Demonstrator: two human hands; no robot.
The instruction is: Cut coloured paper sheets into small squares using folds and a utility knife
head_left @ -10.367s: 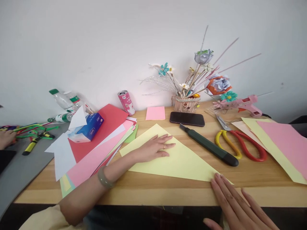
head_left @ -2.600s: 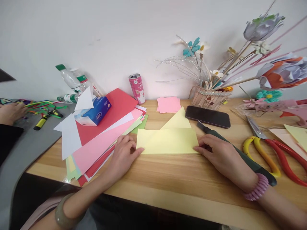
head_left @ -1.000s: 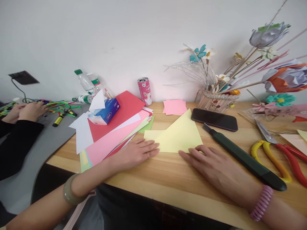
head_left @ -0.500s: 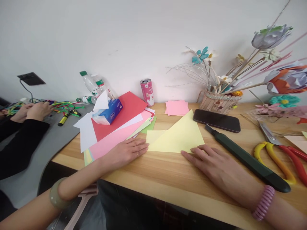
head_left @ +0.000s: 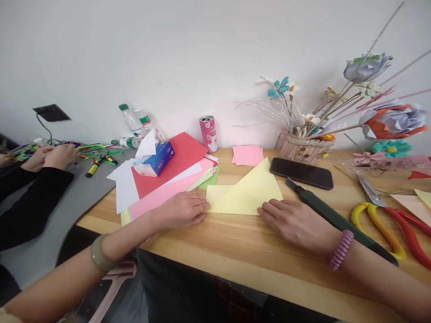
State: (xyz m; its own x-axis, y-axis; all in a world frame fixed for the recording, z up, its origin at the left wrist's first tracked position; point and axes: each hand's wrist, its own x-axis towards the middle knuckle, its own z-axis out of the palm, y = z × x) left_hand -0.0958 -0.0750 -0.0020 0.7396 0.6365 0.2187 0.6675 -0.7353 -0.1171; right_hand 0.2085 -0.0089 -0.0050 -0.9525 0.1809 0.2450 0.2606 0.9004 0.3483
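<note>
A sheet of light yellow paper (head_left: 249,193) lies on the wooden table, folded over so that a large triangular flap rises to a point, with a strip showing at its left. My left hand (head_left: 185,208) holds the lower left corner, its fingers bent together and the thumb tucked beneath. At the lower right edge, my right hand (head_left: 286,220) has its fingers closed on the paper, and the tips are partly hidden. Just beyond the right hand lies a dark green utility knife (head_left: 336,215), its tip pointing toward the paper.
Coloured paper sheets (head_left: 161,193) carry a blue tissue pack (head_left: 156,158) at left. Behind stand a pink can (head_left: 208,133), pink square papers (head_left: 248,155), a phone (head_left: 301,173) and a flower basket (head_left: 305,148). Scissors (head_left: 373,215) lie right. Another person's hands (head_left: 57,157) work at far left.
My right hand's fingers have drawn together and curled at the paper's lower edge. The left hand's fingers have bent more at the corner. The view has shifted slightly.
</note>
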